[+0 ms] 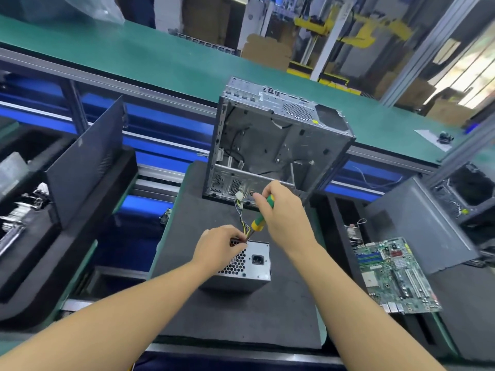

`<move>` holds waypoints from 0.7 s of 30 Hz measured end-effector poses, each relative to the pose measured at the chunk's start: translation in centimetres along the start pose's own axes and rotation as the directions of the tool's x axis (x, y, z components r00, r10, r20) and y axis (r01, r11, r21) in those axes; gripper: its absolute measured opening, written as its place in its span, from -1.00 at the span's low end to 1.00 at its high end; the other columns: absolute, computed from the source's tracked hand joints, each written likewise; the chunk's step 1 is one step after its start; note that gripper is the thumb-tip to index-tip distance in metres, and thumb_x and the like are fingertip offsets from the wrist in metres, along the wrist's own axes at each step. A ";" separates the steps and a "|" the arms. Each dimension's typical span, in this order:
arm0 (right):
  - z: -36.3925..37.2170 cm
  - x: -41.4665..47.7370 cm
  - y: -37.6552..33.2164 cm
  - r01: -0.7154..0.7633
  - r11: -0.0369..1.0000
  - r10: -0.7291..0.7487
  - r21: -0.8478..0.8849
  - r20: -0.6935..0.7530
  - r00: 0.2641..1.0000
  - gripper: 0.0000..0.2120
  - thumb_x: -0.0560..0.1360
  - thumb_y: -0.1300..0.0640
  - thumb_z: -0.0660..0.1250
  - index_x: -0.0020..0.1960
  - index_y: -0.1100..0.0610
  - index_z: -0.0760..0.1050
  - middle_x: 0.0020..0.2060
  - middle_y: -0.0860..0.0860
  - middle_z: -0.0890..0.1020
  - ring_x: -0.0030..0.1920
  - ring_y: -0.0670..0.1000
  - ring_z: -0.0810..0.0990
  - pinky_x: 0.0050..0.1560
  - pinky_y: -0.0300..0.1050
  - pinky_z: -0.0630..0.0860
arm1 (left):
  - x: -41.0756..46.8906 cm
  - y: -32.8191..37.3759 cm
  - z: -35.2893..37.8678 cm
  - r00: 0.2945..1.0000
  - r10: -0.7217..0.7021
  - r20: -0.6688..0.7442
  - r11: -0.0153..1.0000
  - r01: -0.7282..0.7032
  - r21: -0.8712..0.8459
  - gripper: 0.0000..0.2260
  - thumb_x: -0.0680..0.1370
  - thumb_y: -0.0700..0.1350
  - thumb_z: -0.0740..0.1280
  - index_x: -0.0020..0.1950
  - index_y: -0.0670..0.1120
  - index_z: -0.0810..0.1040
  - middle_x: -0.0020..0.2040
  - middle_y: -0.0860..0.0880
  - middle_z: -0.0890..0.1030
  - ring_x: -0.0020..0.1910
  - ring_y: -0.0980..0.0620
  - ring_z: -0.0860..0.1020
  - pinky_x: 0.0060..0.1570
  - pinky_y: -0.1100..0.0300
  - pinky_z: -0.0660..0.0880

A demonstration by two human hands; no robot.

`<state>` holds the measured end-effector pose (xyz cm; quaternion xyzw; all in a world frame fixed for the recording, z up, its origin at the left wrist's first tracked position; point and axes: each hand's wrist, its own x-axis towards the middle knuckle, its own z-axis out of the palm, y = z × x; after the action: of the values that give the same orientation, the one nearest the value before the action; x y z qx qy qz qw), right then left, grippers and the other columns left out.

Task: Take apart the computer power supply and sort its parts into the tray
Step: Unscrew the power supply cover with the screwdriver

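Observation:
A grey metal power supply (254,266) lies on the dark foam mat (241,317), its honeycomb grille and black socket facing me. Yellow and black wires (242,210) run from its top toward the open computer case (278,140) behind it. My left hand (221,249) rests on the supply's top left corner, fingers curled at the screwdriver's tip. My right hand (281,212) grips the green and yellow screwdriver (261,219), which slants down to that corner. The screw itself is hidden by my fingers.
A green motherboard (396,274) lies on the right tray. A grey side panel (417,223) leans behind it. At the left, a black panel (85,162) stands beside black trays (24,210) holding metal parts. A green conveyor belt (160,57) runs across the back.

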<state>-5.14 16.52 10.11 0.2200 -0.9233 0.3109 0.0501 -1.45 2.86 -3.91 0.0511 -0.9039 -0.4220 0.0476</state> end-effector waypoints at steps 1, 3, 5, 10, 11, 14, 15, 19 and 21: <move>0.0 0.0 0.0 0.004 1.000 -0.004 -0.010 0.001 1.000 -0.75 0.62 -0.07 0.23 -0.13 0.05 0.35 -0.26 -0.05 0.51 -0.21 0.01 0.45 -0.26 -0.09 0.31 | 0.0 -0.1 0.1 1.000 0.001 -0.006 1.000 -0.001 -0.006 -0.93 0.53 0.02 0.44 0.00 0.13 0.68 -0.04 0.22 0.64 -0.01 0.20 0.60 0.21 0.03 0.48; 0.0 0.0 -0.1 0.011 0.999 -0.011 -0.038 0.001 1.000 -0.76 0.63 -0.07 0.23 -0.12 0.05 0.35 -0.28 -0.08 0.47 -0.25 -0.06 0.41 -0.31 -0.17 0.26 | 0.1 -0.2 0.2 1.000 0.014 -0.013 0.999 -0.015 -0.031 -0.93 0.53 0.01 0.45 -0.01 0.11 0.70 -0.06 0.22 0.64 -0.04 0.22 0.60 0.18 0.05 0.50; -0.1 0.2 -0.1 0.011 0.998 -0.011 -0.057 0.006 1.000 -0.76 0.63 -0.07 0.23 -0.12 0.04 0.35 -0.28 -0.10 0.45 -0.26 -0.09 0.40 -0.32 -0.20 0.24 | 0.2 -0.3 0.2 1.000 0.016 -0.024 0.998 -0.018 -0.057 -0.93 0.51 0.00 0.47 -0.02 0.11 0.71 -0.09 0.24 0.64 -0.07 0.25 0.60 0.13 0.09 0.52; -0.1 0.2 -0.1 0.015 0.999 -0.014 -0.050 0.016 1.000 -0.76 0.63 -0.06 0.23 -0.11 0.08 0.36 -0.26 -0.06 0.46 -0.26 -0.06 0.41 -0.32 -0.16 0.25 | 0.5 -0.5 0.5 0.999 -0.010 -0.046 0.998 0.007 -0.062 -0.93 0.49 0.04 0.49 -0.05 0.14 0.72 -0.13 0.29 0.63 -0.10 0.29 0.59 0.10 0.12 0.53; -0.1 0.2 -0.1 0.022 0.998 -0.020 -0.057 0.019 1.000 -0.75 0.63 -0.06 0.23 -0.11 0.09 0.36 -0.26 -0.05 0.47 -0.25 -0.04 0.41 -0.32 -0.15 0.25 | 0.6 -0.6 0.5 0.999 -0.007 -0.047 0.998 0.004 -0.062 -0.93 0.49 0.05 0.50 -0.05 0.14 0.72 -0.14 0.29 0.62 -0.10 0.29 0.59 0.10 0.11 0.53; -0.5 0.4 -0.3 0.045 0.991 -0.036 -0.125 0.066 0.997 -0.72 0.62 -0.11 0.21 -0.12 0.07 0.31 -0.25 -0.05 0.47 -0.26 -0.04 0.41 -0.36 -0.19 0.21 | 0.6 -0.8 0.5 0.999 0.007 -0.042 0.998 -0.010 -0.060 -0.91 0.50 0.04 0.48 -0.01 0.14 0.72 -0.10 0.29 0.63 -0.06 0.27 0.59 0.13 0.07 0.51; -0.6 0.5 -0.4 0.063 0.983 -0.047 -0.175 0.097 0.994 -0.70 0.63 -0.14 0.18 -0.11 0.06 0.29 -0.27 -0.06 0.46 -0.27 -0.02 0.40 -0.38 -0.18 0.20 | 0.6 -0.8 0.4 0.999 0.014 -0.031 0.999 -0.015 -0.032 -0.87 0.52 0.06 0.44 0.04 0.16 0.70 -0.04 0.28 0.63 -0.01 0.26 0.58 0.16 0.05 0.49; -0.8 0.7 -1.0 0.114 0.861 -0.057 -0.495 0.130 0.990 -0.61 0.63 -0.29 0.02 -0.07 0.04 0.20 -0.41 -0.05 0.35 -0.42 0.06 0.30 -0.46 -0.10 0.11 | 0.3 -0.5 0.3 0.998 0.055 0.037 0.968 -0.063 0.244 -0.60 0.42 0.24 0.17 0.23 0.24 0.51 0.08 0.26 0.57 0.12 0.15 0.49 0.16 0.06 0.32; -1.0 1.0 -1.3 0.101 0.797 -0.045 -0.596 0.109 0.993 -0.60 0.63 -0.28 -0.01 -0.06 0.06 0.21 -0.43 -0.05 0.30 -0.42 0.10 0.31 -0.46 -0.10 0.09 | 0.1 -0.2 0.6 0.999 0.042 0.021 0.947 -0.047 0.318 -0.56 0.41 0.23 0.10 0.22 0.18 0.50 0.10 0.22 0.56 0.13 0.12 0.49 0.16 0.06 0.29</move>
<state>-5.50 15.84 11.83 0.2420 -0.9663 -0.0095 0.0878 -1.58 3.15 -4.47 0.0348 -0.9614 -0.2696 0.0420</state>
